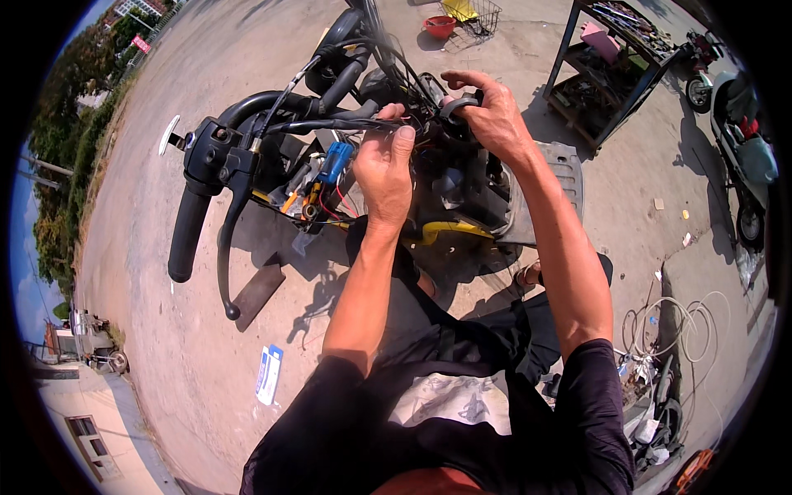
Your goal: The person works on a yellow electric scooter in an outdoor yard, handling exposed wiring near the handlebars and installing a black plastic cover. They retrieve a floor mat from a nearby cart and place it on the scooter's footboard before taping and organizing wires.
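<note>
One run of dark wiring, located right of the black handlebar grip.
Left hand closes thumb and fingers on the wiring; right hand holds a dark ring-shaped item, fingers curled. Wiring passes just beyond a blue item; right-hand thumb position cannot be told.

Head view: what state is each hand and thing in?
Left hand: closed on slender black cables
Right hand: gripping dark ring-shaped item
Black curved lever: released, apart from black cylindrical grip
White-and-blue card: lying on ground
Round red bowl: resting on ground
White scooter: standing, parked
</note>
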{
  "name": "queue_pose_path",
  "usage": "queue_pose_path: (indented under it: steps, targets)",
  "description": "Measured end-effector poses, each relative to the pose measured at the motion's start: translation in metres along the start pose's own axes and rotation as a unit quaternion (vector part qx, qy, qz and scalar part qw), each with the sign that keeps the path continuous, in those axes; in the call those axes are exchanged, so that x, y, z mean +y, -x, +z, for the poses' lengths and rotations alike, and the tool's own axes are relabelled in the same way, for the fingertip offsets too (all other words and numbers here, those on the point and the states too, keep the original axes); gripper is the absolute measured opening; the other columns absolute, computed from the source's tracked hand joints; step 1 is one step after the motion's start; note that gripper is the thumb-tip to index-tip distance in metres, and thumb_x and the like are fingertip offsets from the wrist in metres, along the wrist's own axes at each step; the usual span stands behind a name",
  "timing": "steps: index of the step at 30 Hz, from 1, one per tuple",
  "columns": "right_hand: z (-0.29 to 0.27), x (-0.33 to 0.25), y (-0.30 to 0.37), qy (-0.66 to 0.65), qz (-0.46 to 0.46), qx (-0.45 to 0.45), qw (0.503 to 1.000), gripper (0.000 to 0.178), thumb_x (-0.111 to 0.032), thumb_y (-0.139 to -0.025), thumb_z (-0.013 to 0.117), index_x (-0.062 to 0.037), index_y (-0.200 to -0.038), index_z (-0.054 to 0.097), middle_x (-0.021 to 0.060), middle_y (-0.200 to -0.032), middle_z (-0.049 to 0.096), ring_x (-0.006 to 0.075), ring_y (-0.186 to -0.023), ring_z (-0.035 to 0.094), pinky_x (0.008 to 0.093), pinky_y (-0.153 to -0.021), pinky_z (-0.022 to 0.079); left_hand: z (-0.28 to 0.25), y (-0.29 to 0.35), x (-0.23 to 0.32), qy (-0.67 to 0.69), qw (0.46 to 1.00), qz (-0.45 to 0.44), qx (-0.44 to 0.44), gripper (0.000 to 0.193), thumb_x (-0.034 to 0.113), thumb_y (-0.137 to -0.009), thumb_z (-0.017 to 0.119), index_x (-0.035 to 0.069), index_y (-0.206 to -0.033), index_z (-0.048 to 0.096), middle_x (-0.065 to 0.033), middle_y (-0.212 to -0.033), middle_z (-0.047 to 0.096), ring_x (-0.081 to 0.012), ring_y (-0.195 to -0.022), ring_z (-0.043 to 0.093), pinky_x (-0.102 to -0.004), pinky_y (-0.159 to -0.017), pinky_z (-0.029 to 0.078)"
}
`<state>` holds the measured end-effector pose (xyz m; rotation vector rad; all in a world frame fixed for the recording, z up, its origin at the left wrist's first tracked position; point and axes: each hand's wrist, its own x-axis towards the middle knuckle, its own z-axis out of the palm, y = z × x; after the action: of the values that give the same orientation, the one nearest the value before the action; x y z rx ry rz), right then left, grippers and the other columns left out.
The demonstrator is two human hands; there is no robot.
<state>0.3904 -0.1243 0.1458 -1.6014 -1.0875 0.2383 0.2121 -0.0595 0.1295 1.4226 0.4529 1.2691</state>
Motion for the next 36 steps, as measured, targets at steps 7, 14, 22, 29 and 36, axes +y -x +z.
queue_pose_path:
  steps: [7, 14, 22, 29, 36]
  targets:
    - [-0.039, -0.01, 0.029, -0.057, 0.144, -0.016, 0.988, 0.037, -0.015, -0.096, 0.074, -0.0027, -0.131, 0.072, 0.0057, -0.114, 0.074, 0.0098, -0.095, 0.063, 0.0271, -0.083, 0.052, -0.006, -0.018, -0.015, -0.177, 0.981, -0.007, 0.077, 0.029, 0.025, -0.104, 0.072, -0.001, -0.115, 0.078, -0.0052, -0.105, 0.077, -0.0125, -0.096, 0.067, -0.0295, -0.089, 0.052]
    - [-0.042, -0.012, 0.072, -0.103, 0.215, 0.013, 0.971, 0.03, -0.025, -0.104, 0.069, -0.0049, -0.127, 0.072, -0.006, -0.079, 0.055, 0.0057, -0.061, 0.044, 0.0254, -0.055, 0.035, -0.013, -0.006, -0.022, -0.105, 0.994, -0.004, 0.019, 0.026, 0.022, -0.106, 0.069, -0.001, -0.117, 0.075, -0.0059, -0.115, 0.074, -0.0166, -0.107, 0.065, -0.0327, -0.096, 0.052]
    - [-0.038, -0.004, 0.107, -0.109, 0.176, 0.026, 0.978, 0.055, -0.053, -0.11, 0.053, -0.0025, -0.12, 0.072, -0.0019, -0.084, 0.062, 0.007, -0.071, 0.05, 0.0246, -0.064, 0.041, -0.002, -0.011, -0.018, -0.04, 0.999, -0.019, 0.016, 0.022, 0.01, -0.105, 0.066, -0.003, -0.122, 0.068, -0.0078, -0.114, 0.072, -0.0155, -0.106, 0.066, -0.0309, -0.099, 0.051]
    - [-0.041, -0.008, 0.164, -0.116, 0.303, 0.059, 0.944, 0.034, -0.035, -0.106, 0.065, -0.0036, -0.116, 0.07, 0.0002, -0.075, 0.058, 0.0088, -0.066, 0.051, 0.0278, -0.059, 0.041, -0.026, -0.002, -0.012, -0.029, 0.998, -0.042, -0.027, 0.044, 0.011, -0.103, 0.071, -0.008, -0.14, 0.056, -0.0146, -0.136, 0.065, -0.0187, -0.121, 0.062, -0.032, -0.107, 0.047]
    - [-0.073, 0.046, 0.216, -0.055, 0.393, 0.114, 0.911, 0.023, -0.01, -0.097, 0.071, 0.001, -0.116, 0.064, -0.001, -0.075, 0.056, 0.0085, -0.061, 0.048, 0.0275, -0.056, 0.039, -0.068, 0.094, -0.011, -0.12, 0.992, 0.041, 0.0, 0.045, 0.006, -0.103, 0.065, -0.006, -0.143, 0.048, -0.0169, -0.15, 0.048, -0.0261, -0.136, 0.05, -0.0394, -0.114, 0.042]
